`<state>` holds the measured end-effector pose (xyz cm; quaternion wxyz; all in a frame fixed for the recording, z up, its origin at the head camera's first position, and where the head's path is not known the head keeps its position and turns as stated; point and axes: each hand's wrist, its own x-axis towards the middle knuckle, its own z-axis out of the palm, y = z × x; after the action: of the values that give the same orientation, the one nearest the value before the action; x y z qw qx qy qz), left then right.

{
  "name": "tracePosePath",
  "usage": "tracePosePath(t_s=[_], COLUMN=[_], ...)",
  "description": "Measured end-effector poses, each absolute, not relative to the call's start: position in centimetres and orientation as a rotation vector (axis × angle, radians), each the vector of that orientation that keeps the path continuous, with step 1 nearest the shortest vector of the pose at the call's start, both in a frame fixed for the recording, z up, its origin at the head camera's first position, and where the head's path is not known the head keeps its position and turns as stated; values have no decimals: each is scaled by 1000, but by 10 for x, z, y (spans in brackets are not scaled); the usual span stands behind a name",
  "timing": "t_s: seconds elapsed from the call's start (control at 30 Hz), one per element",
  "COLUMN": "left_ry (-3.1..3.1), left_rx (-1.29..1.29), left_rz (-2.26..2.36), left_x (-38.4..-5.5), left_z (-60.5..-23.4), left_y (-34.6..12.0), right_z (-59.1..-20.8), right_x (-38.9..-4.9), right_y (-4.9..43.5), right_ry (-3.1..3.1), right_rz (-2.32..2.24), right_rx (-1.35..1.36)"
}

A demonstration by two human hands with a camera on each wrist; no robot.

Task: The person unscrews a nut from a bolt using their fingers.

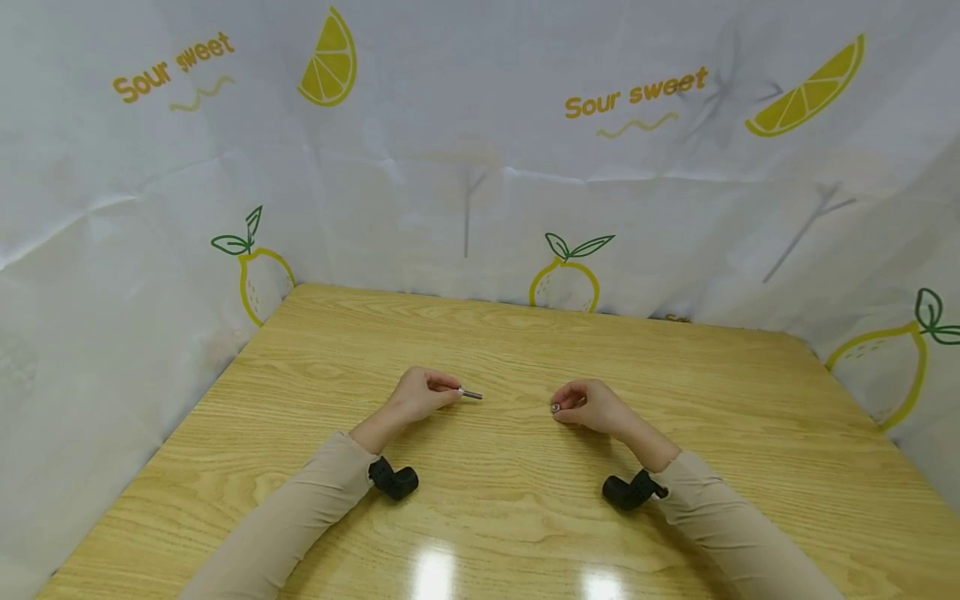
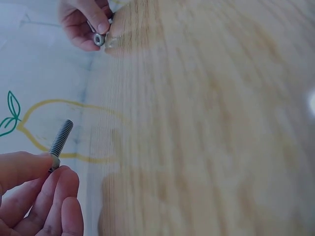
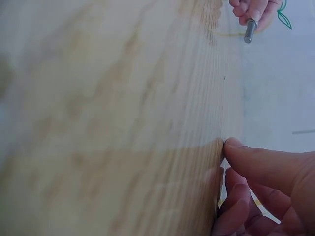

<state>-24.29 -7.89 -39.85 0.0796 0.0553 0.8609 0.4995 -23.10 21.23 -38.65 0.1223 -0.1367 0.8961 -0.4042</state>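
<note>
Between thumb and fingers, my left hand (image 1: 422, 393) pinches a metal bolt (image 1: 471, 393) by its head. The threaded shank (image 2: 62, 137) sticks out toward the right hand, as the left wrist view shows closely. Across a gap of table, my right hand (image 1: 592, 407) holds a small metal nut (image 1: 556, 407) at its fingertips, with the hole facing the left hand. That nut (image 2: 99, 39) also shows at the top of the left wrist view. In the right wrist view the thumb (image 3: 256, 162) and fingers hide it. Bolt and nut are apart.
Both hands are over a wood-grain table (image 1: 495, 500). A white cloth (image 1: 420, 167) printed with lemons and lettering hangs behind and beside it. Black wrist cameras (image 1: 393, 479) sit on both sleeves.
</note>
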Motion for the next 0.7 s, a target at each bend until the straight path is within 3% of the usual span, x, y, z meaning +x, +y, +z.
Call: tracePosePath(t_s=[0.7], left_ry=[2588], left_rx=[178], left_rz=[1427], left_x=[-240], left_z=[-396], left_y=[-80], right_z=[-386], right_x=[-232], right_y=[213], right_ry=[2607], right_rz=[-1167], right_rx=[-347])
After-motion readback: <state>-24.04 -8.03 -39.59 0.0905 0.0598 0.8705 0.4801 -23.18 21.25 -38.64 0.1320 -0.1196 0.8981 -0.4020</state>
